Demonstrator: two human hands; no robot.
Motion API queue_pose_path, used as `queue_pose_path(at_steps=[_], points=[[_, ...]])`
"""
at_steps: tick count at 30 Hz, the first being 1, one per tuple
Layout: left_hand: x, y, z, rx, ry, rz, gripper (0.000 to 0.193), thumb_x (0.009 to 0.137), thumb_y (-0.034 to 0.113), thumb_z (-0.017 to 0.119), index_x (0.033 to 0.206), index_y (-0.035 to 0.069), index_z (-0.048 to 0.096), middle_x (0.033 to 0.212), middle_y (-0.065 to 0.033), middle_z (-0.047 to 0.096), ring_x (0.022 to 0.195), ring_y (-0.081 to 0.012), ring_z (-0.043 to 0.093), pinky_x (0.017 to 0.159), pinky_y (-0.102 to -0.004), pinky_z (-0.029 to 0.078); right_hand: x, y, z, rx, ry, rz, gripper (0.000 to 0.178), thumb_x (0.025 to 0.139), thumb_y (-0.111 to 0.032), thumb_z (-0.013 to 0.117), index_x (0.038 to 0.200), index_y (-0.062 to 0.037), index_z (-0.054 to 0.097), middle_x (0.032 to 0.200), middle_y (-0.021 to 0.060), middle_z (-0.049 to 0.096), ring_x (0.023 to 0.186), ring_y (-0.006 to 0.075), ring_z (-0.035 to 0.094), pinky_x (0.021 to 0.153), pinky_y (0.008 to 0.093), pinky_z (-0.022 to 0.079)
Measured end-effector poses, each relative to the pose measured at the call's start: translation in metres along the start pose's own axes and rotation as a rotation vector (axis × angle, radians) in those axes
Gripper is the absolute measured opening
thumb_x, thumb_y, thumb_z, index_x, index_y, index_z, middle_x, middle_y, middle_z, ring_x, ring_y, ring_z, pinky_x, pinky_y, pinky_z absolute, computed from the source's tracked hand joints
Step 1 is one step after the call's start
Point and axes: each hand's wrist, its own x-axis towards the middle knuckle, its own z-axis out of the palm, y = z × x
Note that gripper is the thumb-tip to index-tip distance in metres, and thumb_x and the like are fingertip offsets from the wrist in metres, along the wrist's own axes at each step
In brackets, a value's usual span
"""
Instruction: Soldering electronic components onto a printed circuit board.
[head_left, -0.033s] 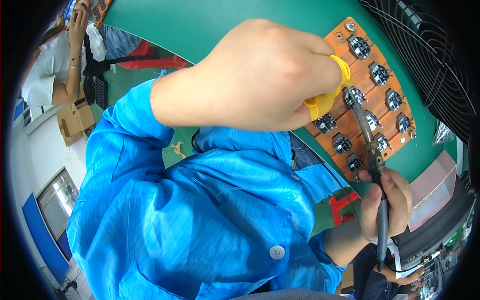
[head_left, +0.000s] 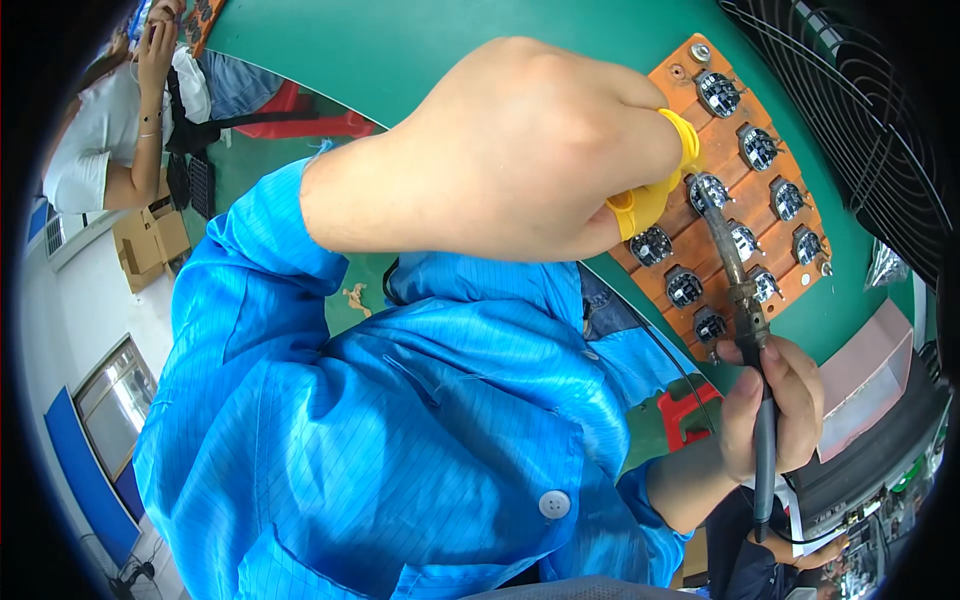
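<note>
My right hand wraps round the dark handle of a soldering iron. The iron's tip meets a small round circuit board in an orange-brown fixture board. Several more such round boards with short leads sit in rows in this fixture. Over its left side, my left hand is closed, with yellow finger cots on its fingers. Its fingertips point down beside the board under the iron tip. Whatever they pinch is hidden behind the hand.
The fixture lies on a green table. Beyond it on the right stands a black wire fan guard; nearer is a pinkish box. A person sits at the far left, and another person's hand shows at lower right.
</note>
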Motion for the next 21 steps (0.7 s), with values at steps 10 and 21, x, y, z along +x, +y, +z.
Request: queue_pose_path(at_steps=[10,21], points=[[-0.025,-0.008,-0.002,-0.055,-0.007,-0.139,0.043,0.067,0.025,0.09,0.098,0.005,0.069,0.089,-0.0075,0.067,0.068,-0.0232,0.061,0.058,-0.0317,0.049,-0.094,0.011,-0.064,-0.126,0.488,0.053,0.04,0.097,-0.029,0.058,0.108,0.0097,0.058,0.098,0.0275,0.06,0.06,0.034,0.062,0.053,0.0381,0.056],[-0.037,-0.016,0.019,-0.042,-0.137,-0.07,0.048,0.063,0.026,0.089,0.104,0.01,0.069,0.09,-0.0045,0.065,0.074,-0.0245,0.065,0.061,-0.0328,0.053,-0.159,0.009,-0.073,-0.741,0.783,0.365,0.03,0.099,-0.017,0.047,0.109,0.0104,0.054,0.082,0.0256,0.063,0.064,0.0299,0.066,0.06,0.0328,0.057]])
